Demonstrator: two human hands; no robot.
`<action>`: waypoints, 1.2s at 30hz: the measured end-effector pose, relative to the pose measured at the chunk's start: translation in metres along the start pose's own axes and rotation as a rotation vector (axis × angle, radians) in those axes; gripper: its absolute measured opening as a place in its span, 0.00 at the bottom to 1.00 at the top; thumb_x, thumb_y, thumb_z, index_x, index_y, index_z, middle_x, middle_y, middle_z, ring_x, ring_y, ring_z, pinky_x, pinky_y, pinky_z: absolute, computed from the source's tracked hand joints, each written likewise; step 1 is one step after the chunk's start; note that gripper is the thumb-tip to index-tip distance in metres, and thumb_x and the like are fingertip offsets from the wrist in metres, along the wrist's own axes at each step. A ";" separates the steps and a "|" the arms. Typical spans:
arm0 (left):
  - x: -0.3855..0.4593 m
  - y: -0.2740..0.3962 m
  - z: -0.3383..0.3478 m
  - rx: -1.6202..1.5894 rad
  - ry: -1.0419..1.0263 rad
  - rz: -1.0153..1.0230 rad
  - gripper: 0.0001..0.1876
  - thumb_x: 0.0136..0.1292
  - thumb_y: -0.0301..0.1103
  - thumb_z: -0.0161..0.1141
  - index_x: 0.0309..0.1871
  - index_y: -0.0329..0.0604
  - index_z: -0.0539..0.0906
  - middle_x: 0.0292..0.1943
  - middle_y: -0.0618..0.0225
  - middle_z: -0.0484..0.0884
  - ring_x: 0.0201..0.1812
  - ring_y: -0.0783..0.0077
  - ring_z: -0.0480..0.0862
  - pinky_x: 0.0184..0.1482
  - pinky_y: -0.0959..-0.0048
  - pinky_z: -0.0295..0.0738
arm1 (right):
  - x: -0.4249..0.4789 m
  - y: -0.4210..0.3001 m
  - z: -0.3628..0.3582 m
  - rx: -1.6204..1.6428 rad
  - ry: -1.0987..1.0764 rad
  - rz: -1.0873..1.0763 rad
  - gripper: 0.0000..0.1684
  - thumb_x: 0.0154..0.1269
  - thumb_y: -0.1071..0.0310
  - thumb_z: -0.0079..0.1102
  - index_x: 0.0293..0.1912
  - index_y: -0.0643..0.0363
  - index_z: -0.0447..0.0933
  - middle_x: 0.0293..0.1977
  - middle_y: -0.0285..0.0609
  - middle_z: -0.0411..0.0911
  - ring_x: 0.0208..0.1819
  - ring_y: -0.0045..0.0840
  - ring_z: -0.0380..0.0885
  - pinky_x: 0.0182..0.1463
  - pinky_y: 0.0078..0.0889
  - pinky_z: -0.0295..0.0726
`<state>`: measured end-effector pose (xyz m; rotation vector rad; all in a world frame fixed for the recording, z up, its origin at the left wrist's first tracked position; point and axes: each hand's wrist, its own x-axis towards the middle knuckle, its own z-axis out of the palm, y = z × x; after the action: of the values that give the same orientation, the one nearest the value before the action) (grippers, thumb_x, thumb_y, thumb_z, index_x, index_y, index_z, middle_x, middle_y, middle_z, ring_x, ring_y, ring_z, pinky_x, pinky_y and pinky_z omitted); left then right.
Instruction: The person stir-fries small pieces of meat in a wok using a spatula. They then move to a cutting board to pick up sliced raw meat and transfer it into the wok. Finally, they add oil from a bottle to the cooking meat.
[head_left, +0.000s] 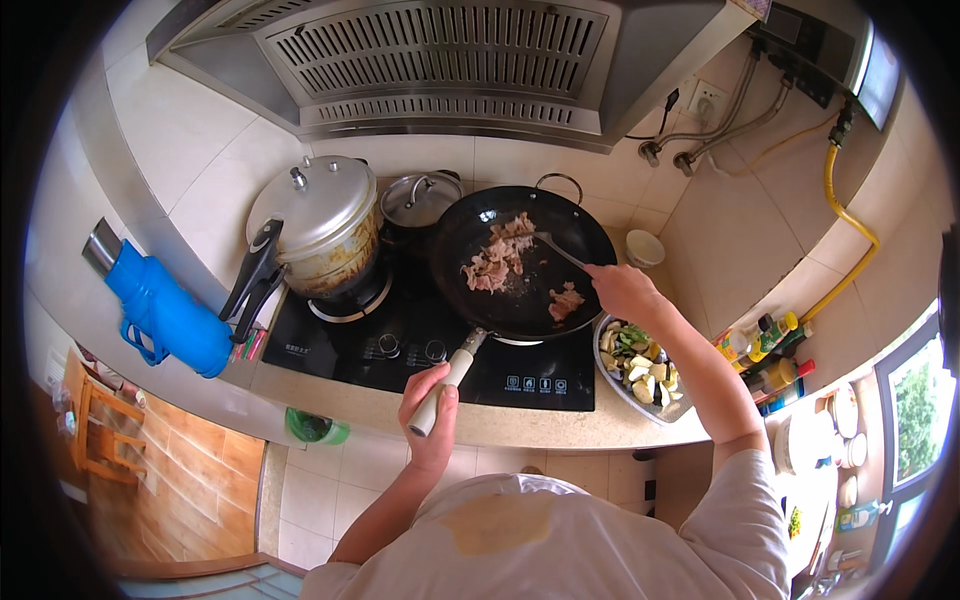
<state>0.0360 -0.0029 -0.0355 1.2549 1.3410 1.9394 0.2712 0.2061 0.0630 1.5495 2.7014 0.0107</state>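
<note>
My left hand (430, 420) is wrapped around the pale handle (450, 395) of a black wok (480, 304) on the right burner of the stove. My right hand (624, 291) grips the metal handle of a spatula (564, 253), whose far end reaches into sliced meat (498, 259) in the wok. The spatula's blade is partly hidden by the meat. Much of the meat looks pale, with some pink areas. A smaller clump of meat (566, 302) lies apart, towards the wok's right side. Below my right forearm stands a basket of cut eggplant and green pieces (643, 367).
A stained pressure cooker (319, 232) occupies the left burner, beside a lidded pot (420, 202). Overhead hangs a range hood (450, 67). A small white bowl (645, 247) sits behind the basket. Bottles (765, 352) line the right wall; a blue thermos (169, 307) stands left.
</note>
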 end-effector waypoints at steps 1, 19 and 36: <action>-0.001 -0.002 -0.002 0.020 0.004 0.014 0.13 0.62 0.27 0.56 0.50 0.37 0.79 0.49 0.65 0.75 0.35 0.80 0.76 0.29 0.82 0.74 | 0.006 0.000 0.004 0.037 0.018 -0.017 0.15 0.61 0.69 0.50 0.49 0.58 0.73 0.33 0.51 0.81 0.38 0.42 0.81 0.39 0.44 0.81; -0.001 0.007 -0.002 -0.050 0.008 -0.051 0.14 0.63 0.28 0.55 0.51 0.36 0.78 0.49 0.65 0.75 0.34 0.81 0.75 0.30 0.81 0.73 | -0.089 0.012 -0.129 -0.287 -0.408 -0.067 0.20 0.65 0.65 0.47 0.55 0.39 0.76 0.35 0.41 0.82 0.39 0.35 0.81 0.41 0.38 0.79; 0.000 0.003 -0.003 -0.012 -0.001 -0.051 0.13 0.60 0.23 0.57 0.49 0.34 0.78 0.49 0.62 0.75 0.39 0.79 0.76 0.38 0.82 0.73 | -0.017 -0.017 -0.008 0.047 -0.194 -0.140 0.21 0.68 0.65 0.44 0.60 0.49 0.69 0.38 0.48 0.81 0.37 0.42 0.81 0.40 0.44 0.80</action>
<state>0.0341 -0.0055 -0.0328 1.2044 1.3453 1.9092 0.2654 0.1829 0.0710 1.2937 2.6659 -0.1970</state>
